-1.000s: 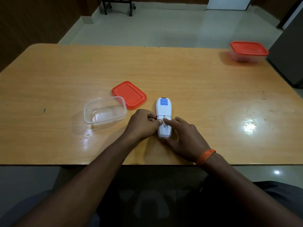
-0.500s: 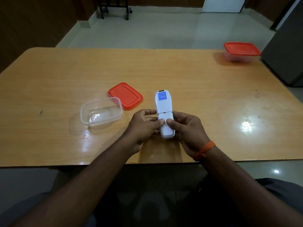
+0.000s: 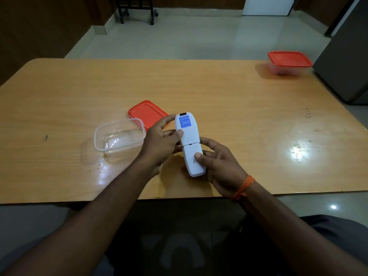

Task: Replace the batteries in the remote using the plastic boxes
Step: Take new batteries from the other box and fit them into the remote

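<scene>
Holding the white remote (image 3: 188,136) back-side up at mid-frame, the left grip (image 3: 159,142) curls round its upper half. The right grip (image 3: 221,166) clasps the lower half, thumb pressed on the battery cover (image 3: 191,151). Both are close to the near edge of the table (image 3: 239,116). An open clear plastic box (image 3: 98,136) stands just left of the left grip, with a red lid (image 3: 147,111) lying behind it. Bare table stretches rightward to a closed red-lidded box (image 3: 288,61) at upper right.
</scene>
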